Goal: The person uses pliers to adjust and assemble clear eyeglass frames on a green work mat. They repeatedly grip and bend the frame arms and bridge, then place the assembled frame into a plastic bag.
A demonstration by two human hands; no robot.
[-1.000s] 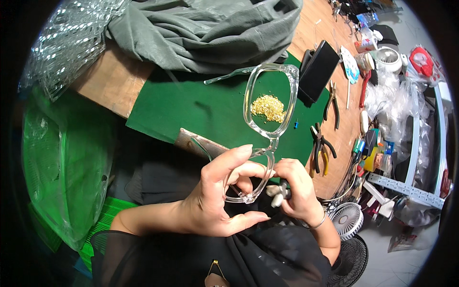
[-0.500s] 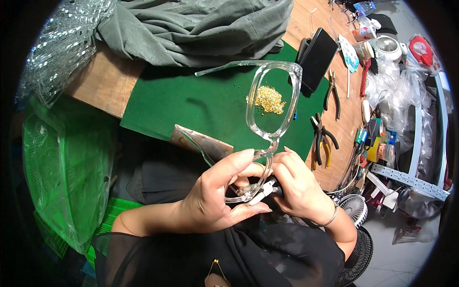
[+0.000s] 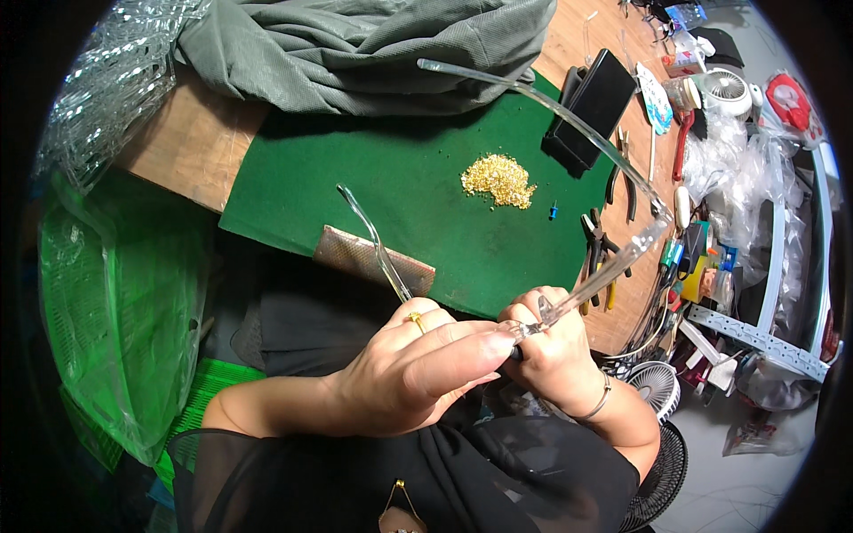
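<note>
Hands meet low over the lap, close to the near edge of the green mat [image 3: 355, 186]; the left hand [image 3: 400, 377] curls around a clear plastic eyeglass frame [image 3: 613, 266], thumb and forefinger pressed together and pinching it near the hinge, a gold ring on one finger; the right hand [image 3: 551, 346] sits just beside it, fingers closed tight in a fist around something dark that may be a small tool, though what it is stays hidden; one transparent temple arm [image 3: 542, 98] sweeps up and away over the mat, while a second clear arm [image 3: 373, 240] pokes up behind the left knuckles; on the mat lie a small heap of tiny gold fittings [image 3: 499, 178], a little blue piece [image 3: 553, 211] near it, and a brownish rectangular block [image 3: 373, 262] at the near edge; a black case [image 3: 600, 102] rests at the far corner, pliers [image 3: 597, 244] lie on the wooden bench to the right, and grey-green cloth [image 3: 355, 44] is bunched at the back; the risk, as I judge it, sits at that hinge; the work hangs over the lap rather than the mat, so a dropped fitting could vanish into dark clothing; too much squeeze or twist might crack the thin plastic; that long free arm could swing and scatter the gold heap.
</note>
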